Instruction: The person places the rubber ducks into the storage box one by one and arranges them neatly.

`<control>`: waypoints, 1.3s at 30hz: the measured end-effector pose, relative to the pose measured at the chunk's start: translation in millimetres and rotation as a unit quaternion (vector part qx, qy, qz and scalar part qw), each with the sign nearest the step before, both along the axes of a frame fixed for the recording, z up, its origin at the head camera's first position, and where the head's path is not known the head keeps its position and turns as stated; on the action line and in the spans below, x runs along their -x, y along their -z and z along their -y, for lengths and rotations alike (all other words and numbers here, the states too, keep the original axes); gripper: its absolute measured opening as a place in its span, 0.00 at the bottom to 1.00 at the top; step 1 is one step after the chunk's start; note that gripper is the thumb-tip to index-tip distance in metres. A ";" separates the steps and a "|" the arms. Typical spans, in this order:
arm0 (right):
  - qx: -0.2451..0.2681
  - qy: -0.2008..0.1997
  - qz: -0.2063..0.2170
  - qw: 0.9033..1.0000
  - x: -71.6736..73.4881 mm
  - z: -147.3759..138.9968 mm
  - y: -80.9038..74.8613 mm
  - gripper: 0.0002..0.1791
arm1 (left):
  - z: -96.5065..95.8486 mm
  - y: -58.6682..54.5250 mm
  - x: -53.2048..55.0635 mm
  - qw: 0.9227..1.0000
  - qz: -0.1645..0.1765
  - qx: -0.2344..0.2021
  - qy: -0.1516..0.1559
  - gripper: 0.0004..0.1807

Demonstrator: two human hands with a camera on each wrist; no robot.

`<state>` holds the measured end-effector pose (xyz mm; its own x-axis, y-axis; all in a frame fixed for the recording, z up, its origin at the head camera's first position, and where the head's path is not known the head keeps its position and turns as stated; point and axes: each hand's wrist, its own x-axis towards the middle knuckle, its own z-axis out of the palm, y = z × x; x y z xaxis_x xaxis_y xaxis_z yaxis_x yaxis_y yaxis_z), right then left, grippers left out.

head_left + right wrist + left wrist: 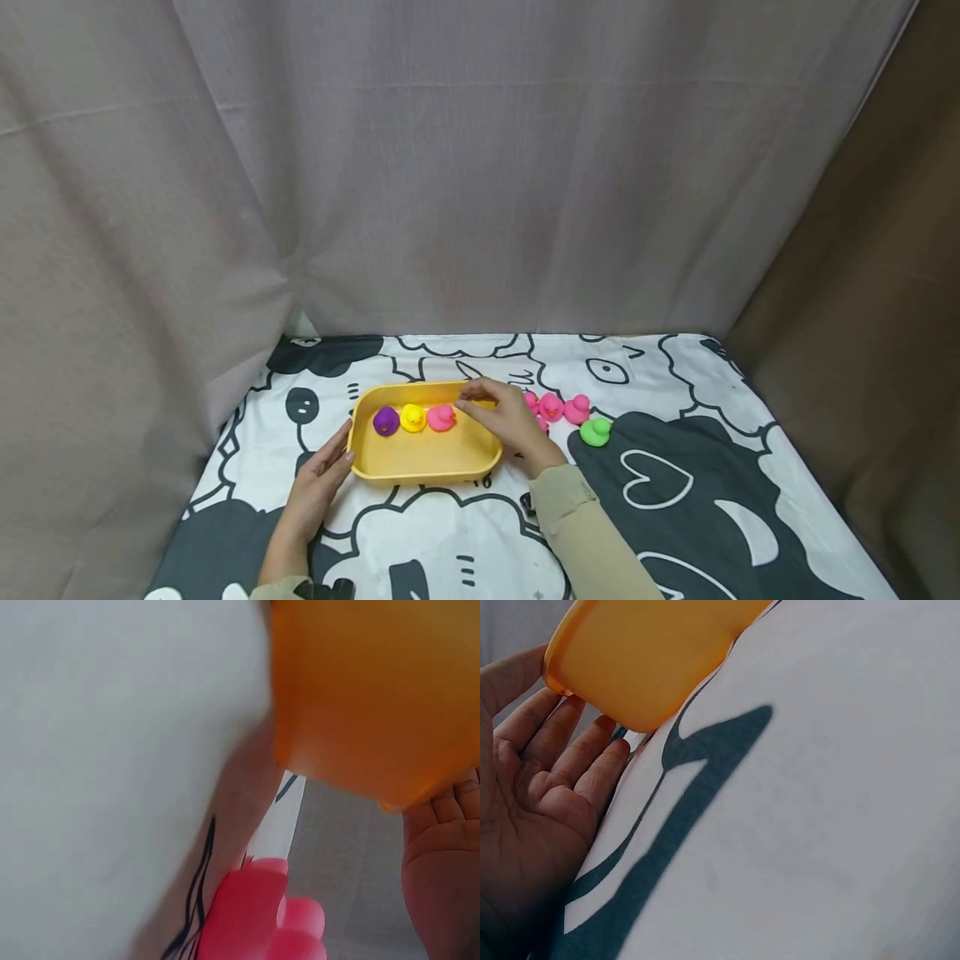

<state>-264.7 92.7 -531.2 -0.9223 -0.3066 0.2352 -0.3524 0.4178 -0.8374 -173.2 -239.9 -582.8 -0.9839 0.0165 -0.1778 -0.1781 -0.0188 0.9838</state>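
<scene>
A yellow tray (420, 468) lies on the cloth, holding a purple rubber duck (386, 422), a yellow rubber duck (413, 418) and a pink rubber duck (441, 417) in a row. My left hand (321, 487) touches the tray's left side with loosely extended fingers; in the left wrist view its fingertips meet the tray wall (652, 667). Over the tray's right end is my right hand (510, 419), thumb and fingers apart, with nothing visible between them. Its fingers are partly hidden behind the tray wall (367, 697) in the right wrist view.
Just right of my right hand, several pink rubber ducks (551, 407) sit together, partly hidden by it. A green rubber duck (596, 432) is beside them. The patterned cloth (465, 542) covers the table; grey curtains (480, 183) hang behind it.
</scene>
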 end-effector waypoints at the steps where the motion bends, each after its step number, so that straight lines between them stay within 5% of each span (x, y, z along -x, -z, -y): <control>1: 0.004 0.003 0.000 1.000 -0.7 -1.6 0.2 0.23 | -0.1 0.2 -0.2 1.000 0.000 0.000 0.001 0.32; 14: 0.007 0.016 -0.021 1.000 -5.3 -20.5 -2.8 0.21 | 0.3 -2.1 -0.4 1.000 0.001 0.004 0.006 0.32; 39: 0.005 0.115 0.023 0.993 -21.3 -81.7 7.2 0.18 | 1.0 -0.3 1.0 1.000 -0.002 -0.004 0.007 0.33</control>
<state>-243.4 174.4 -538.4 -0.9776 -0.0851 0.1924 -0.2096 0.4737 -0.8554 -174.2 -240.9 -582.5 -0.9842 0.0316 -0.1743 -0.1751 -0.0239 0.9843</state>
